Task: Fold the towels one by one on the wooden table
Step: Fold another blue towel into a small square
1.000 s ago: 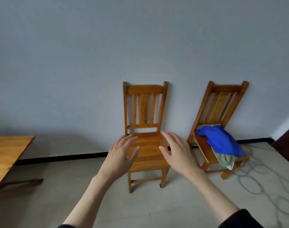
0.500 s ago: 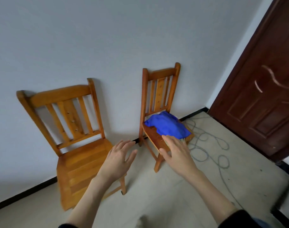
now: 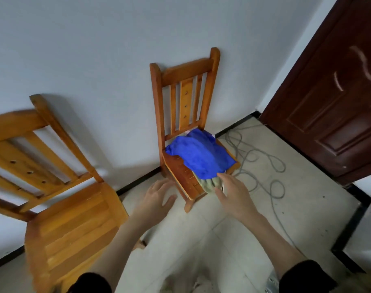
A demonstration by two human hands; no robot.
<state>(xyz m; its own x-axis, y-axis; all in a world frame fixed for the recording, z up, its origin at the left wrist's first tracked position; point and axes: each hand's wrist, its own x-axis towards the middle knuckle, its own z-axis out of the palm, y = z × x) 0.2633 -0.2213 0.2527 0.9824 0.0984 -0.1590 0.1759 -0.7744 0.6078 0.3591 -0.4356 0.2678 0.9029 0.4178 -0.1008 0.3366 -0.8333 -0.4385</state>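
Reaching toward the middle of the frame, both hands have their fingers spread and loose, holding nothing. The right hand hovers at the near edge of the towels; whether its fingertips touch the cloth I cannot tell. The left hand hangs just left of the seat's front corner, apart from it.

The blue towel lies crumpled over the seat of the wooden chair against the wall, with a pale green towel under it, spilling over the front edge. Both look soft, light and limp — they should sag and drape when lifted, not hold shape. A pinch at the blue towel's near hem or a corner seems best, taking it alone — a deep grab risks dragging the green one along.
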